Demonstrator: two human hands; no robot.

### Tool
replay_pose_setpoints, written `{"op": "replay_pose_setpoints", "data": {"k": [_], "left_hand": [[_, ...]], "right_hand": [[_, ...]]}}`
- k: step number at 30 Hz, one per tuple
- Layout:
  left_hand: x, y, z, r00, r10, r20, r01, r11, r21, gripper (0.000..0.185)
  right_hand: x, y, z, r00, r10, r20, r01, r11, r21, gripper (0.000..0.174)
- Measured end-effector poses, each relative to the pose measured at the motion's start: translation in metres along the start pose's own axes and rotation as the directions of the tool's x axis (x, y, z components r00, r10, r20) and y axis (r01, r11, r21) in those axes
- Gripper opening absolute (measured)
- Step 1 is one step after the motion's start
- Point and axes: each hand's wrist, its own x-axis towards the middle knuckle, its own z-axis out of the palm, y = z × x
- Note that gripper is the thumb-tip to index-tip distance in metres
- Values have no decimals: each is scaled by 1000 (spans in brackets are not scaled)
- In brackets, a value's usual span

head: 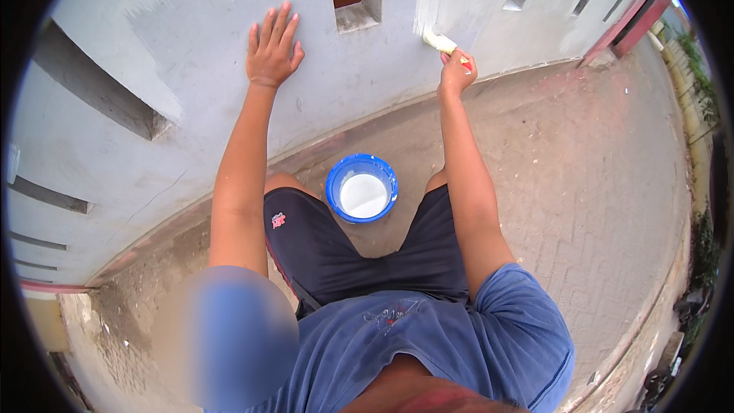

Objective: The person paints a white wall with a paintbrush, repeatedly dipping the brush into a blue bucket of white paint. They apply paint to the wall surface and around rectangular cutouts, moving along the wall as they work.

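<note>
My right hand (459,71) grips a paintbrush (440,42) with a bit of red showing at its handle. Its pale, paint-coated bristles meet the wall (355,63) at the lower end of a fresh white streak. Flat against the grey, unpainted-looking part of the wall, my left hand (274,49) rests with fingers apart and nothing in it. A blue plastic bucket (331,183) stands on the ground between my knees, with white paint (363,195) inside.
Narrow slot openings pierce the wall, one between my hands (358,17) and a larger one at left (97,80). Paving (573,155) runs along the wall's foot. Farther right are a reddish post (639,23) and a low kerb wall (697,126) with plants.
</note>
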Motion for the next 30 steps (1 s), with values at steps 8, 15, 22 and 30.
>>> {"op": "replay_pose_setpoints", "data": {"k": [8,15,22,30], "left_hand": [[0,2,0,1000,-4,20,3,1000,15,51],[1,1,1,1000,0,-8,0,1000,0,53],[0,0,1,1000,2,11,-2,1000,-25,54],[0,1,0,1000,10,-12,-10,1000,1,53]], "right_hand": [[22,-108,93,915,-299,270,221,933,284,13],[5,-141,145,902,-341,264,191,866,463,13],[-47,4,15,995,103,16,-103,994,41,12],[11,-132,137,891,-360,276,235,887,398,11]]}}
